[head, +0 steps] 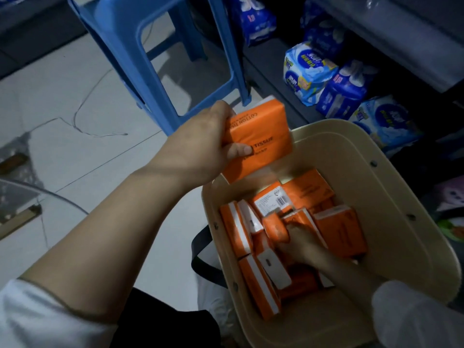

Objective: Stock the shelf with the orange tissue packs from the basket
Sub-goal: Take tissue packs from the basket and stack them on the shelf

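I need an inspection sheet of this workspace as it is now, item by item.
Surface: pale tiled floor.
Job's things: beige basket with many orange packs inside; one raised pack above its rim.
Clutter: blue stool; black strap beside the basket.
Grippers: left hand grips the raised pack; right hand, inside the basket, grips a lower pack.
Cables: thin curved line on the floor, wire or crack, cannot tell.
Surroundings: shelf with blue-white packs at right.

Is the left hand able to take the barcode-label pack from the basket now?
Probably not yet: the left hand grips an orange tissue pack, so it is occupied, though the barcode-label pack lies uncovered in the basket.
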Motion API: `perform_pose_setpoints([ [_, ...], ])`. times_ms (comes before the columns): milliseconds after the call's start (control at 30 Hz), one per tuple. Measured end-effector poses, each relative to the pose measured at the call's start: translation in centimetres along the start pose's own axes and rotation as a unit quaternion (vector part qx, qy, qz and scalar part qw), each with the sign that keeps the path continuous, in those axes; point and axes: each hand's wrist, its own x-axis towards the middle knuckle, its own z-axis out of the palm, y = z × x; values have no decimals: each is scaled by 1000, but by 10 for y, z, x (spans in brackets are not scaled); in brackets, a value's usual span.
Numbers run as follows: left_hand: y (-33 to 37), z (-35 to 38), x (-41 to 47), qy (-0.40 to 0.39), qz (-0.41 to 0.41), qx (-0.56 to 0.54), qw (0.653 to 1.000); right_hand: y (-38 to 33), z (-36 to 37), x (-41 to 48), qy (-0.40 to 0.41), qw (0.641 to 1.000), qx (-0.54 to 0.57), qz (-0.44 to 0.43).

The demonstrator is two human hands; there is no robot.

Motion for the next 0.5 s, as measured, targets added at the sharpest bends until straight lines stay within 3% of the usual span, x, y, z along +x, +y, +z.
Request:
perform_pose_setpoints([
  [300, 9, 3, -1, 37, -14, -8, 999, -1, -62, -19, 45, 984, 160, -56],
  [367, 13, 1, -2, 59, -14, -23, 998, -9, -82, -29, 35, 964, 252, -73],
  [500, 31, -1, -7, 102, 39, -18, 994, -17, -109, -58, 97, 916, 380, -80],
])
